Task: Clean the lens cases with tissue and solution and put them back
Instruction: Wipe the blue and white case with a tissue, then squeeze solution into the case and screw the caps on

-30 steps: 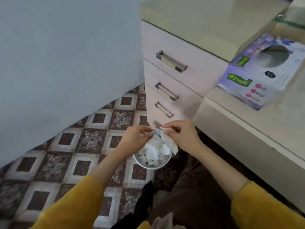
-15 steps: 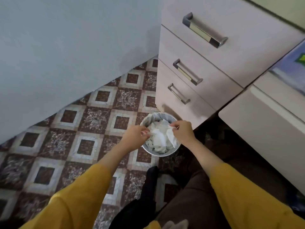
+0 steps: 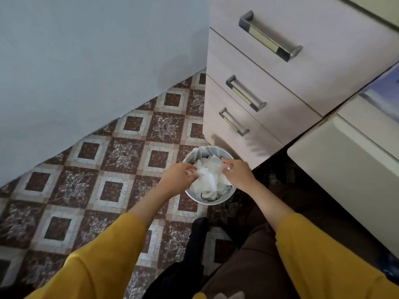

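Left hand [image 3: 178, 176] and right hand [image 3: 238, 172] are pinching the tissue [image 3: 206, 172] lower over the bin [image 3: 195, 155] now, so I'm thinking wiping is ending.

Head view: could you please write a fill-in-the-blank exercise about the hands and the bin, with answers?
The left hand and the right hand pinch white ____ over the bin.
The bin stands on the tiled ____.
The drawer unit beside it shows ____ handles.
Both sleeves are ____.
Missing: tissue; floor; three; yellow.
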### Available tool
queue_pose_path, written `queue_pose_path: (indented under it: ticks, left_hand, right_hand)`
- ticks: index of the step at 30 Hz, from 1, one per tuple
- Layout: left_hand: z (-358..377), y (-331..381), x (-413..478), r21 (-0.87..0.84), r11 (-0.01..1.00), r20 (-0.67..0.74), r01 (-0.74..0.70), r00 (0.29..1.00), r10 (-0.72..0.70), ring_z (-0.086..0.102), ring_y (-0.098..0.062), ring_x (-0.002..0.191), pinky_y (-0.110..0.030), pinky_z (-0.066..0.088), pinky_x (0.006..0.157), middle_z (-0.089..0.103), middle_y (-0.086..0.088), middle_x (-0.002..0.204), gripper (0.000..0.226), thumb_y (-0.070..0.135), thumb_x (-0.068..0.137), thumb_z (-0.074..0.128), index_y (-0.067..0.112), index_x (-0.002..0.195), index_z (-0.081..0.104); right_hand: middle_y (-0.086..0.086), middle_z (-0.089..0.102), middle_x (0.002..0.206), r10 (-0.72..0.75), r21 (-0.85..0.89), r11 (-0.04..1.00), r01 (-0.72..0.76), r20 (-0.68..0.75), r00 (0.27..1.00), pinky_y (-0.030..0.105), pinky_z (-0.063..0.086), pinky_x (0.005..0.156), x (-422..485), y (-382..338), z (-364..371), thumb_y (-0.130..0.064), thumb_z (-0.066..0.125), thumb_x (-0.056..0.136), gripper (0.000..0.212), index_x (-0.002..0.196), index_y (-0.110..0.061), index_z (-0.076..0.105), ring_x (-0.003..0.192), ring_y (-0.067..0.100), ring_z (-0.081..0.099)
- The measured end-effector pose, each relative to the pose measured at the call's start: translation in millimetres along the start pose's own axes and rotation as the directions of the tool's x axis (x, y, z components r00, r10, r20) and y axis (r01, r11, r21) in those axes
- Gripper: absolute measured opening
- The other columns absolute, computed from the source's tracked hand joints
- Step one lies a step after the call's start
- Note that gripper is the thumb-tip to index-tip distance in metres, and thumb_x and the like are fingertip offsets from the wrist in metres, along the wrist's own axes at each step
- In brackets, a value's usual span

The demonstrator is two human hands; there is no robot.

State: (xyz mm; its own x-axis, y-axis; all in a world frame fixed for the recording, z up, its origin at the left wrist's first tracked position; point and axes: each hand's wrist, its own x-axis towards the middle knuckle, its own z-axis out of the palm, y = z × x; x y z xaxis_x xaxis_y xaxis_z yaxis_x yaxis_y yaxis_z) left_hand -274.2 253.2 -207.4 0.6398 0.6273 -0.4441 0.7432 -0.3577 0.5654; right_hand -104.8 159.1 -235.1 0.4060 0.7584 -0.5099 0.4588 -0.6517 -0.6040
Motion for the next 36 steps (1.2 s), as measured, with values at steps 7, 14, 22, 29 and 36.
queue_pose_path:
  ticks: [7,14,22,29,36]
  left_hand:
    - [-12,24,-16,0.024,0.997,-0.035,-0.077,0.996,0.078,0.059,-0.014,0.098,-0.026,0.045,0.087,0.066,-0.003,0.11,0.03,0.025,0.089,0.057,0.011,0.115,0.062]
    - [-21,66,-51,0.071,0.973,-0.076,-0.219,0.972,0.224,0.056,-0.006,0.087,-0.017,0.039,0.077,0.068,0.001,0.106,0.026,0.027,0.088,0.059,0.013,0.11,0.065]
    - [-30,164,-94,0.083,0.86,-0.095,-0.503,0.855,0.509,0.057,0.0,0.088,-0.002,0.037,0.071,0.066,0.007,0.106,0.026,0.03,0.086,0.061,0.02,0.11,0.065]
    - [-25,272,-113,0.02,0.645,-0.093,-0.764,0.641,0.762,0.056,0.012,0.08,-0.002,0.039,0.074,0.065,0.01,0.091,0.02,0.022,0.083,0.066,0.017,0.102,0.069]
    - [12,358,-99,0.038,0.514,0.051,-0.857,0.515,0.855,0.055,0.004,0.083,-0.004,0.038,0.076,0.065,0.004,0.105,0.027,0.025,0.084,0.064,0.017,0.109,0.065]
  right_hand:
    - [0.001,0.063,0.118,-0.065,0.062,0.996,0.07,-0.08,0.995,0.026,0.038,0.1,-33,-13,-21,-0.022,0.058,0.089,0.034,0.121,-0.013,0.06,0.114,0.016,0.053]
    - [-0.003,0.068,0.096,-0.216,0.131,0.962,0.241,-0.179,0.96,0.016,0.042,0.082,-109,-31,-63,-0.022,0.062,0.087,0.029,0.114,-0.014,0.065,0.086,0.009,0.057]
    - [-0.007,0.068,0.096,-0.324,0.022,0.931,0.365,-0.411,0.852,0.017,0.047,0.08,-223,-26,-137,-0.024,0.061,0.086,0.027,0.113,-0.02,0.066,0.081,0.002,0.061]
    - [-0.001,0.069,0.107,-0.312,-0.14,0.946,0.292,-0.639,0.703,0.032,0.05,0.086,-293,9,-201,-0.022,0.063,0.085,0.027,0.111,-0.016,0.067,0.09,0.011,0.064]
    - [-0.004,0.068,0.107,-0.133,-0.126,0.99,0.055,-0.776,0.617,0.038,0.048,0.087,-341,71,-240,-0.026,0.06,0.087,0.026,0.111,-0.018,0.066,0.09,0.011,0.063]
